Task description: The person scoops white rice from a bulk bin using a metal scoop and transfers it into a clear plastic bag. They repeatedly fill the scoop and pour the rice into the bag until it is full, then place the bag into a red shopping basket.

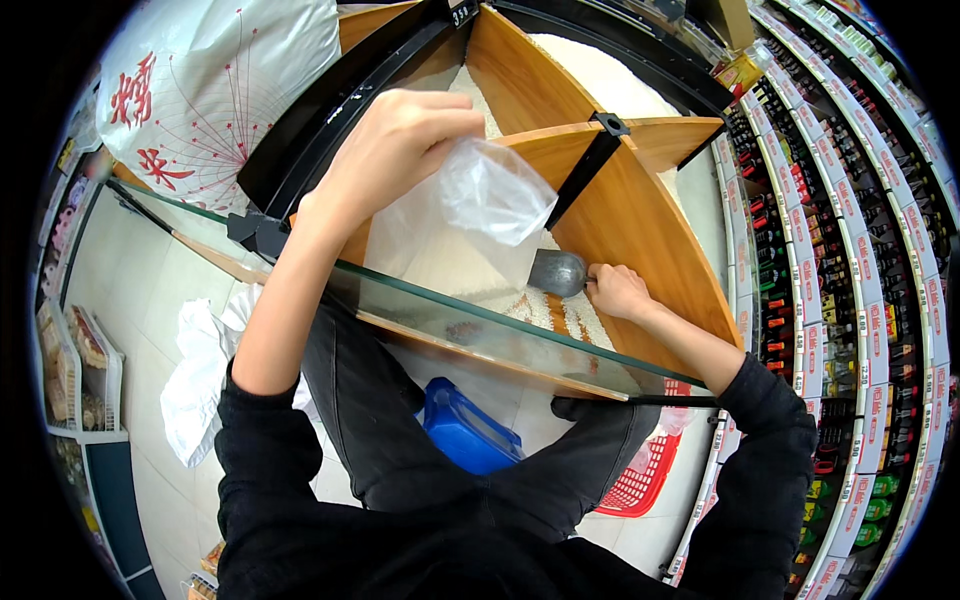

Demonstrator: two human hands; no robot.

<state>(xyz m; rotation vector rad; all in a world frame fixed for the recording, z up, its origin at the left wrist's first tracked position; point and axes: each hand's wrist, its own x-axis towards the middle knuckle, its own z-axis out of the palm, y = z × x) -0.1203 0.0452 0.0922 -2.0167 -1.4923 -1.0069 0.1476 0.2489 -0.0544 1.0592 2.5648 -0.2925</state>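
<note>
My left hand pinches the top of a clear plastic bag, raised over a wooden bin. The bag hangs down in front of the grain; how much it holds I cannot tell. Low in the bin, my right hand grips the handle of a grey metal scoop. White rice-like grain lies thinly around the scoop, with bare wood showing between streaks. A wooden divider rises beside my right hand. The bin's glass front panel stands between my body and the scoop.
Another compartment holds white grain. A large printed white sack leans at the left. Below the bin are a blue plastic container and a red basket. White sacking lies on the floor. Shelves of bottles line the right.
</note>
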